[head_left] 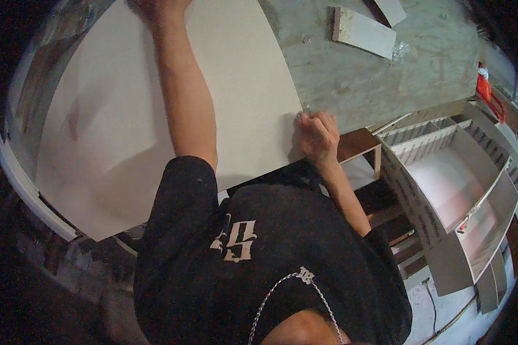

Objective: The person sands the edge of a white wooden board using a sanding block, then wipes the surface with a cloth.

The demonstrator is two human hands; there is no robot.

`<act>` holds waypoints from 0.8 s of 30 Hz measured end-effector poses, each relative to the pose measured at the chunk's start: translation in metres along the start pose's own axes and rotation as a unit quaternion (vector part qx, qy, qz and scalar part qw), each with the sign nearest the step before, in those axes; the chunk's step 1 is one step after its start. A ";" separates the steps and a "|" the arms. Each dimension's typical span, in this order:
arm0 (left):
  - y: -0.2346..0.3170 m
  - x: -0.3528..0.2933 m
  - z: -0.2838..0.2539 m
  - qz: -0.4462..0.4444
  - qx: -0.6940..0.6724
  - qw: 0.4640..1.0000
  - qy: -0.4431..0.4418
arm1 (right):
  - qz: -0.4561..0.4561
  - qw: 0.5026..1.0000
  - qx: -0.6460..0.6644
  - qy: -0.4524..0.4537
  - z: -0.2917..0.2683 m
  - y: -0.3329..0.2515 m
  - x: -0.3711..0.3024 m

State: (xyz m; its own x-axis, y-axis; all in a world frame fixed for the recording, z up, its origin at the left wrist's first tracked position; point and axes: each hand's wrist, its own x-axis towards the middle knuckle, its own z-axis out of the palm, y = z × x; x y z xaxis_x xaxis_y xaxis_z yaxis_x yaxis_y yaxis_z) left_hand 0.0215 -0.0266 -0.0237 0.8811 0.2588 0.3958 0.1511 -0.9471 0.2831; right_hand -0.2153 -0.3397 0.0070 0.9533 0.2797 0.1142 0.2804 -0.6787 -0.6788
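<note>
A large off-white board panel (115, 115) lies tilted in front of me and fills the left and middle of the view. My left arm stretches across it, and my left hand (155, 7) is on its far edge at the top of the picture, partly cut off by the rim. My right hand (317, 135) is closed on the panel's right edge near its near corner, fingers curled around it. My black T-shirt and a neck chain fill the lower middle and hide the panel's near edge.
The floor (357, 80) is rough concrete. Off-white offcut boards (365, 35) lie on it at the top. A small brown wooden frame (362, 145) stands just right of my right hand. A pale shelf carcass (454, 172) lies at the right, with a red object (484, 89) beyond it.
</note>
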 end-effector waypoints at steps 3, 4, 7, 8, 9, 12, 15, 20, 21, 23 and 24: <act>0.006 0.001 0.000 -0.014 0.000 1.000 -0.004 | -0.004 1.000 -0.002 -0.018 -0.003 0.006 0.016; 0.010 0.002 0.001 -0.026 0.011 1.000 -0.007 | -0.003 1.000 0.000 -0.022 -0.001 0.007 0.021; 0.007 0.002 -0.003 -0.029 0.015 0.999 -0.013 | 0.006 0.999 0.029 -0.020 -0.004 0.009 -0.004; 0.004 0.001 -0.005 -0.024 0.012 1.000 -0.014 | 0.009 1.000 0.015 -0.020 -0.001 0.010 -0.010; 0.005 0.001 -0.003 -0.022 0.009 1.000 -0.016 | 0.010 1.000 -0.001 -0.019 -0.003 0.006 -0.006; 0.008 0.001 0.002 -0.029 0.000 0.999 -0.017 | 0.004 1.000 -0.010 -0.010 -0.004 0.001 0.023; 0.009 0.004 0.000 -0.046 -0.002 0.999 -0.016 | -0.004 1.000 -0.012 -0.008 -0.002 0.007 0.008; 0.011 0.002 -0.004 -0.017 0.000 1.000 -0.019 | -0.008 1.000 0.003 -0.024 -0.012 0.000 0.014; 0.012 0.003 -0.005 -0.022 0.005 1.000 -0.017 | -0.008 1.000 0.009 -0.026 -0.013 -0.002 0.029; 0.013 0.005 -0.002 -0.029 0.016 0.999 -0.011 | -0.008 1.000 0.010 -0.015 -0.008 0.000 0.028; 0.011 0.005 -0.003 -0.023 0.019 1.000 -0.010 | -0.009 1.000 0.006 -0.004 -0.003 0.006 0.012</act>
State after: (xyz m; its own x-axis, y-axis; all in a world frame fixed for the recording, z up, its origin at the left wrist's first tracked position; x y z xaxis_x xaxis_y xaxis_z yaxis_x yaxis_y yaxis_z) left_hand 0.0261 -0.0350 -0.0157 0.8811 0.2996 0.3658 0.2086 -0.9406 0.2680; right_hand -0.2019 -0.3426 0.0065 0.9470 0.2979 0.1202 0.2962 -0.6652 -0.6853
